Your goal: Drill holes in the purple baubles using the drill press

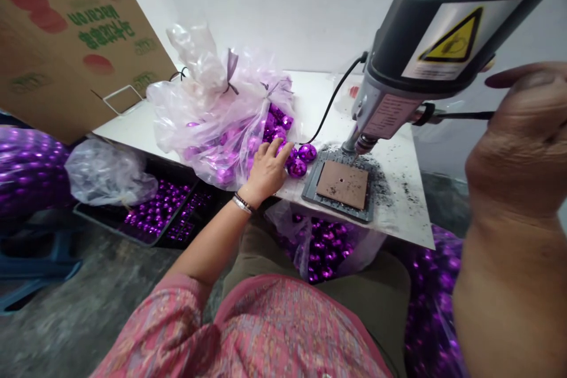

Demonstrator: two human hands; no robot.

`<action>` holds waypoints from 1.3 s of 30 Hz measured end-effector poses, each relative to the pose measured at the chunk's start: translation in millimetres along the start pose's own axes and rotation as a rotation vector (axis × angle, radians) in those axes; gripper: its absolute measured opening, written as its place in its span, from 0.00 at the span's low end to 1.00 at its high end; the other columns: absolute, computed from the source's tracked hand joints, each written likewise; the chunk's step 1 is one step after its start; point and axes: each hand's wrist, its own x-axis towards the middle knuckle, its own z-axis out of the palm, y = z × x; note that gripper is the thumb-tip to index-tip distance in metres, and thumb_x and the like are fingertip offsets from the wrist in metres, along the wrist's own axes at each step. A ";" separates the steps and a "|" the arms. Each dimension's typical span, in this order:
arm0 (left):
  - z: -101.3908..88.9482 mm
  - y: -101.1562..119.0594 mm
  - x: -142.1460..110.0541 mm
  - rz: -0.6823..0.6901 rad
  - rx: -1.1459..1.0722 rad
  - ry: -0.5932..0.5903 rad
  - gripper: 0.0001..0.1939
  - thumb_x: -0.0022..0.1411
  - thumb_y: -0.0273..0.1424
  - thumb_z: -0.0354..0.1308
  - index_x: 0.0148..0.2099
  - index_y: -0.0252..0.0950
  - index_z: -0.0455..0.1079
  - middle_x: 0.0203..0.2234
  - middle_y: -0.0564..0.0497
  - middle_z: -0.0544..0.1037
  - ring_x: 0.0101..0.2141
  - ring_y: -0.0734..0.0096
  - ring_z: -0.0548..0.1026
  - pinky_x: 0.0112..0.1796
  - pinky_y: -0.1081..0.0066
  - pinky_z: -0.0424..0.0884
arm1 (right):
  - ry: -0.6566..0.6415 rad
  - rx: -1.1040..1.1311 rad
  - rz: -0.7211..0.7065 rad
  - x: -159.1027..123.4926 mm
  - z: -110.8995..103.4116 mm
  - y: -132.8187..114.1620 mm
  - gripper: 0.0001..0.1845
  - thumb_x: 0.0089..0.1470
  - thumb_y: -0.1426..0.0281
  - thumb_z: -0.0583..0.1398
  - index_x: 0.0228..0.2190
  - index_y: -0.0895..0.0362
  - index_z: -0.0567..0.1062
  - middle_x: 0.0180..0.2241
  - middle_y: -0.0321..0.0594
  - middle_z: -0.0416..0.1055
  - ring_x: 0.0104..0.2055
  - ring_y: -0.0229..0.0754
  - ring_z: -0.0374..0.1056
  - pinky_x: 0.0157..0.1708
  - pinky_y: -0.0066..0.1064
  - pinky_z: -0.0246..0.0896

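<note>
My left hand (269,168) lies palm down over shiny purple mirror balls (297,168) at the mouth of a clear plastic bag (221,124). Its fingers are apart; whether the fingertips press on a ball is hidden. On the right, my right hand (522,142) is closed around the end of the lever (467,115) of a bench drill press (438,35), its index finger reaching forward. Below the drill's chuck (367,143), a brown square board (342,184) with a small hole rests on the grey metal base (313,184). No ball sits on the board.
Dark shavings (390,183) litter the white table (416,212) around the base. A black cable (330,103) runs behind the balls. At left stand a cardboard box (80,29), a black crate (150,242) of purple balls and a blue stool (39,271). More bagged balls (330,248) hang below the table.
</note>
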 end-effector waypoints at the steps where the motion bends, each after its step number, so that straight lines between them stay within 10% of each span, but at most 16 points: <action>1: -3.1 0.2 4.8 0.030 0.023 -0.051 0.36 0.61 0.20 0.55 0.71 0.41 0.65 0.70 0.41 0.66 0.65 0.45 0.65 0.65 0.48 0.62 | -0.008 0.005 0.002 0.1 -0.2 0.5 0.22 0.64 0.70 0.50 0.42 0.59 0.83 0.41 0.35 0.79 0.43 0.31 0.74 0.43 0.33 0.59; 9: -13.0 -14.8 36.6 0.104 -0.045 -0.248 0.32 0.60 0.24 0.59 0.68 0.35 0.68 0.62 0.36 0.73 0.60 0.44 0.71 0.61 0.49 0.66 | -0.036 0.056 0.017 1.8 -4.0 -5.9 0.24 0.63 0.70 0.48 0.41 0.61 0.83 0.40 0.32 0.79 0.43 0.28 0.73 0.45 0.34 0.61; 14: -15.9 -20.3 26.8 -0.113 -0.903 -0.158 0.33 0.63 0.39 0.62 0.68 0.37 0.65 0.52 0.44 0.79 0.49 0.58 0.77 0.53 0.60 0.73 | -0.086 0.082 0.076 3.6 -8.5 -12.8 0.22 0.60 0.72 0.49 0.40 0.62 0.82 0.39 0.27 0.78 0.43 0.24 0.71 0.45 0.30 0.61; 21: 9.5 14.9 -0.1 -0.471 -1.892 -0.528 0.32 0.59 0.55 0.65 0.58 0.42 0.67 0.35 0.51 0.78 0.29 0.70 0.77 0.31 0.72 0.71 | -0.024 0.102 -0.036 2.4 -4.5 -6.4 0.23 0.64 0.69 0.49 0.39 0.64 0.83 0.35 0.36 0.77 0.37 0.24 0.69 0.40 0.24 0.62; 32: 16.6 45.5 14.4 -0.334 -1.323 -0.362 0.26 0.56 0.35 0.71 0.53 0.36 0.68 0.42 0.49 0.79 0.42 0.70 0.77 0.42 0.71 0.72 | -0.058 0.143 -0.099 1.2 -5.9 -3.2 0.23 0.68 0.62 0.50 0.40 0.61 0.81 0.37 0.35 0.77 0.38 0.24 0.71 0.42 0.23 0.63; 39: 32.6 59.9 41.9 -0.419 -1.366 -0.528 0.17 0.60 0.36 0.70 0.47 0.36 0.72 0.35 0.51 0.79 0.28 0.78 0.75 0.26 0.78 0.62 | -0.056 0.123 -0.087 1.6 -5.8 -7.2 0.22 0.68 0.65 0.50 0.40 0.62 0.81 0.35 0.34 0.76 0.37 0.23 0.69 0.42 0.19 0.62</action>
